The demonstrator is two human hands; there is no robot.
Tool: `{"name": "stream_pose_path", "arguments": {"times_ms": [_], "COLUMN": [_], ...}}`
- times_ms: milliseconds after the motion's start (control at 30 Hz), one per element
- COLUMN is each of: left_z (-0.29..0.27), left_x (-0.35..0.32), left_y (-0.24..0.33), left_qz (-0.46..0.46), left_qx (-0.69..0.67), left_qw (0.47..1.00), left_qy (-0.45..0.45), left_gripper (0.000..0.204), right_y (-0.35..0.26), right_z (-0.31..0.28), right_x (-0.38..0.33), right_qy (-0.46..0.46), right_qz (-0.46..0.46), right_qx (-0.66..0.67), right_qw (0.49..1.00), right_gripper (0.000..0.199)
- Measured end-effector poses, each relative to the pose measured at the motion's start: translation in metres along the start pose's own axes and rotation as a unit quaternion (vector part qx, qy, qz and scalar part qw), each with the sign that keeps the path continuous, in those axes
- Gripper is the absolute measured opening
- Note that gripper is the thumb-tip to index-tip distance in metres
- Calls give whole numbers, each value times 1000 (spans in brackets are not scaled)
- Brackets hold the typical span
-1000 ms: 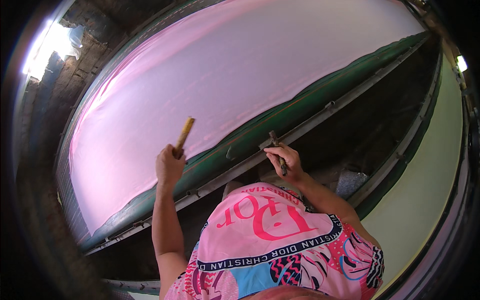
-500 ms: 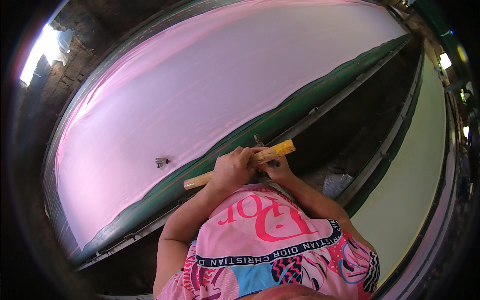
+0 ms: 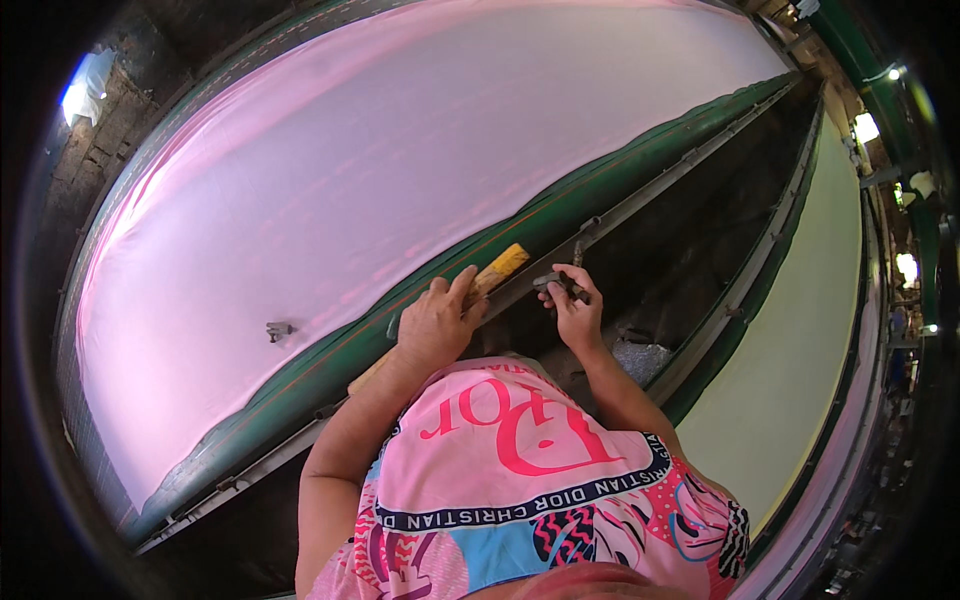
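While left hand point(image 3: 432, 325) grips wooden stick point(image 3: 490, 275), right hand point(image 3: 573, 312) pinches clip point(image 3: 556, 283)

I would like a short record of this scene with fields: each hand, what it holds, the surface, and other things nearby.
left hand: left hand grips a wooden stick laid along the green table edge
right hand: right hand pinches a small dark metal clip at the grey rail
surface: pink cloth stretched over the long table
nearby: another small clip sits on the cloth, to the left of the hands; a pale yellow cloth lies on the next table, at right
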State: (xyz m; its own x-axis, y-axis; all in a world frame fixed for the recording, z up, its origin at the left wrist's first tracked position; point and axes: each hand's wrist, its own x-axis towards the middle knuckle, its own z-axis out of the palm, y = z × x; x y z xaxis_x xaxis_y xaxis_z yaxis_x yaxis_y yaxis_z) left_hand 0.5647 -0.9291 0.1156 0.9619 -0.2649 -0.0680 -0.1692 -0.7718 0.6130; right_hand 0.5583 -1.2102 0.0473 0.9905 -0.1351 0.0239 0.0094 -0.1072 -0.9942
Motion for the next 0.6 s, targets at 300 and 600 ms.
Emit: {"name": "stream_pose_path", "arguments": {"times_ms": [300,600], "left_z": [57,52], "left_x": [5,-30], "left_y": [-25,-39], "left_qz": [-72,-72], "left_qx": [61,78], "left_qw": [995,994], "left_qy": [27,17], "left_gripper": [57,56], "right_y": [-7,3], "right_z": [-13,-3], "right_x": [54,60], "right_qy": [-117,-181], "right_qz": [-170,-176], "right_qx": [-192,-166], "right_qw": [960,953], "right_gripper": [38,44]}}
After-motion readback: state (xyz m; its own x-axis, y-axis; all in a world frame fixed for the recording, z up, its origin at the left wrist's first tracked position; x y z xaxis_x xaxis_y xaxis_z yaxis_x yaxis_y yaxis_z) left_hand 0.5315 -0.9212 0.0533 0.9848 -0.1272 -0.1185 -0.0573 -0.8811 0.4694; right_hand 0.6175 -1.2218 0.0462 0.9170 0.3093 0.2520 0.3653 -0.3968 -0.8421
